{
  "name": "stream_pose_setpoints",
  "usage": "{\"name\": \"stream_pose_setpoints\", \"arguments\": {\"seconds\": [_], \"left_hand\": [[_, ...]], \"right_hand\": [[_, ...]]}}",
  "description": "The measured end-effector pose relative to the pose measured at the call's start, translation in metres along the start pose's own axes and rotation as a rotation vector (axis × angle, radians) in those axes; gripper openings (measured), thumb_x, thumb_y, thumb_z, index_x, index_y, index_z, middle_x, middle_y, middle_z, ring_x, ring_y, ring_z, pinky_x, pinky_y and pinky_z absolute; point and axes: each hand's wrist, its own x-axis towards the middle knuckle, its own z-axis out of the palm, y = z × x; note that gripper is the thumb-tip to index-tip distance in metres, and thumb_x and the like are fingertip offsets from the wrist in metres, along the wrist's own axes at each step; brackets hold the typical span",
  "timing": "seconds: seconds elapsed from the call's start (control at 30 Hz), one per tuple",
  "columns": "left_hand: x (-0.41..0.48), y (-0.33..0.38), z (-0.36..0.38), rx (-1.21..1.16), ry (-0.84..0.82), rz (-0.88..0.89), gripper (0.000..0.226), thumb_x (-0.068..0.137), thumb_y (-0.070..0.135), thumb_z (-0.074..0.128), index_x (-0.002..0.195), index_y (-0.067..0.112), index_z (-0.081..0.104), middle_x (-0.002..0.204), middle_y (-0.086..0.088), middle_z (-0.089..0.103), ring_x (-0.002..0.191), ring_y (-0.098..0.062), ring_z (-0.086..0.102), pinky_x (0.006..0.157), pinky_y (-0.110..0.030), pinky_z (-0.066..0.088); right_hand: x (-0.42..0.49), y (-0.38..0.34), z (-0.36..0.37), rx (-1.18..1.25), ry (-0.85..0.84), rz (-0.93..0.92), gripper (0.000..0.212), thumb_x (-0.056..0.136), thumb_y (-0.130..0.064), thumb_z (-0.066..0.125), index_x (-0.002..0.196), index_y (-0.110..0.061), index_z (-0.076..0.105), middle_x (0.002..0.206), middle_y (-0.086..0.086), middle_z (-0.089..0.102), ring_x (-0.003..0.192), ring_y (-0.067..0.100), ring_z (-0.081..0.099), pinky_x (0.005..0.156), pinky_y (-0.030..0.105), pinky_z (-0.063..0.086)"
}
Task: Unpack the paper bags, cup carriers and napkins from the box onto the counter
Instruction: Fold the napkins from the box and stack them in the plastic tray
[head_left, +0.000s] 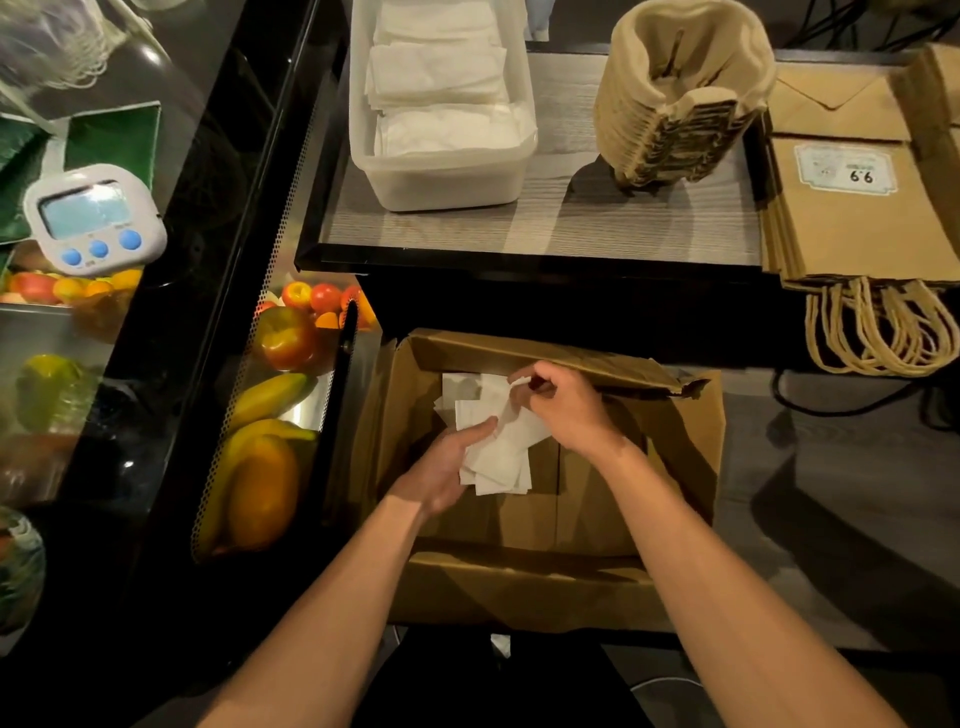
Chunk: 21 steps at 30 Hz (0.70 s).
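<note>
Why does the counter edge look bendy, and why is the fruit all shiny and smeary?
Head view: the wide-angle lens bends straight lines, like the edge of the counter; the fruit seems to sit behind glass that reflects light, so it looks smeared; the cup carriers cast a dark shadow on the counter.

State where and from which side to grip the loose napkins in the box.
Probably pinch the napkins where the splayed sheets overlap, near their lower end, coming from above through the open box top; its walls block the sides.
</note>
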Motion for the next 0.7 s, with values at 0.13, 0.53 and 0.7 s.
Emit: {"name": "stream_pose_setpoints", "arguments": {"seconds": [0.13,0.53,0.7], "left_hand": [[0.004,-0.003,-0.005,-0.028,0.070,-0.007,0.041,0.097,0.026,0.065,0.136,0.014,0.057,0.132,-0.017,0.065,0.119,-0.033,0.065,0.095,-0.043,0.056],[-0.001,0.002,0.012,-0.094,0.131,0.062,0.028,0.104,0.020,0.049,0.126,0.013,0.064,0.118,-0.016,0.072,0.104,-0.032,0.068,0.081,-0.041,0.058],[-0.003,-0.002,0.011,-0.144,0.186,0.037,0.037,0.106,0.033,0.046,0.130,0.012,0.063,0.119,-0.013,0.074,0.113,-0.032,0.068,0.104,-0.047,0.050]], "right_hand": [[-0.016,0.006,0.005,0.163,0.190,-0.021,0.011,0.100,-0.033,0.060,0.111,-0.031,0.063,0.107,-0.016,0.064,0.098,0.003,0.061,0.077,0.027,0.058],[-0.035,0.004,0.037,0.323,0.089,0.281,0.054,0.092,-0.044,0.067,0.139,-0.025,0.045,0.126,-0.008,0.054,0.110,0.011,0.056,0.076,0.020,0.052],[-0.041,0.011,0.042,0.311,0.088,0.389,0.040,0.098,-0.033,0.063,0.134,-0.020,0.050,0.127,-0.006,0.056,0.098,0.005,0.055,0.065,0.013,0.043]]}}
